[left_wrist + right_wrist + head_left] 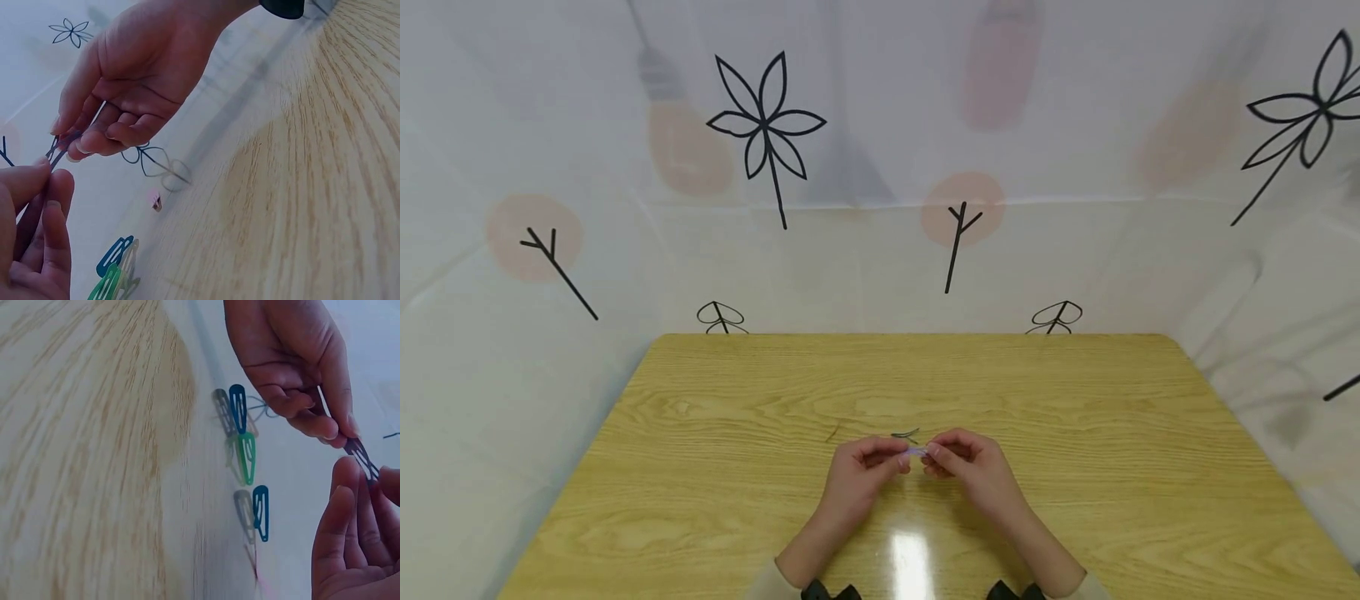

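Observation:
A purple snap hair clip (916,452) (362,459) is stretched between both hands above the table. My left hand (857,477) pinches one end between thumb and fingertips. At the other end, my right hand (979,468) also pinches it with thumb and index finger, the other fingers bent inward. Just past the fingertips lie more snap clips, in the right wrist view a blue clip (237,407), a green clip (247,457) touching its end, and a second blue clip (261,512) apart from them.
The wood-grain table (737,517) carries everything. A small pinkish object (156,200) shows near the clips in the left wrist view. A pale cloth (865,267) with printed flowers and twigs hangs behind and beside the table.

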`<move>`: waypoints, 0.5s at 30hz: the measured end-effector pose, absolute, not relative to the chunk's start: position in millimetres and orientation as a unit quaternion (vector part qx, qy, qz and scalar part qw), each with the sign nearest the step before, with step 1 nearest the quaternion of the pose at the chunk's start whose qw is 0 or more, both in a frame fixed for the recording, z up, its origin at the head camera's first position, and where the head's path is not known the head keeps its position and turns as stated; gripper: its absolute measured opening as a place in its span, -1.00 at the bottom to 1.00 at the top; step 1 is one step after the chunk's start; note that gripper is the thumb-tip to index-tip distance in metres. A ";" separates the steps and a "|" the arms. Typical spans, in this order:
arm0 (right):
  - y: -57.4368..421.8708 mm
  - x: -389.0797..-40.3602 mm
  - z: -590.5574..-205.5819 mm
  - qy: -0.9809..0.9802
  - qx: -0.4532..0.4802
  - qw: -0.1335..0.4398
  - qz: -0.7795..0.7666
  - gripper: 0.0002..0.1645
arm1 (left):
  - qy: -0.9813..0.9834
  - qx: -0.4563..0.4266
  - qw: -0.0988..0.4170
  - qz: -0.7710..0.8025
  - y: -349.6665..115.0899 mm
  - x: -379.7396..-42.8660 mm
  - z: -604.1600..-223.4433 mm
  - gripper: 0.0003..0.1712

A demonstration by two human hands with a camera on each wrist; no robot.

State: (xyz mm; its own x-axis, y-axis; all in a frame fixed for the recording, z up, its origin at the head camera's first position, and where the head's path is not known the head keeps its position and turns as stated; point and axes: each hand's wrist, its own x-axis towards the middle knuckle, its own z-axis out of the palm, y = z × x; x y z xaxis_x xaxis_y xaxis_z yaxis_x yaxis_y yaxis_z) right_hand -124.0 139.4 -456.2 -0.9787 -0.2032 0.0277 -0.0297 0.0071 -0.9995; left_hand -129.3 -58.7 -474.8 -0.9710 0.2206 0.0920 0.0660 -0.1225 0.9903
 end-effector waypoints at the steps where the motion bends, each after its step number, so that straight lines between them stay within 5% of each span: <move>1: 139.5 -124.0 -456.4 0.707 -0.084 0.063 -0.699 -0.73 | 0.659 0.107 0.049 0.743 -58.4 -129.3 -474.9 -0.81; 7: 139.8 -123.4 -458.4 0.729 -0.108 0.042 -0.674 -0.59 | 0.670 0.085 0.021 0.737 -57.4 -128.9 -474.6 -0.77; 15: 139.4 -122.8 -458.8 0.728 -0.137 0.005 -0.671 -0.68 | 0.722 0.095 -0.036 0.685 -57.4 -129.3 -474.5 -0.91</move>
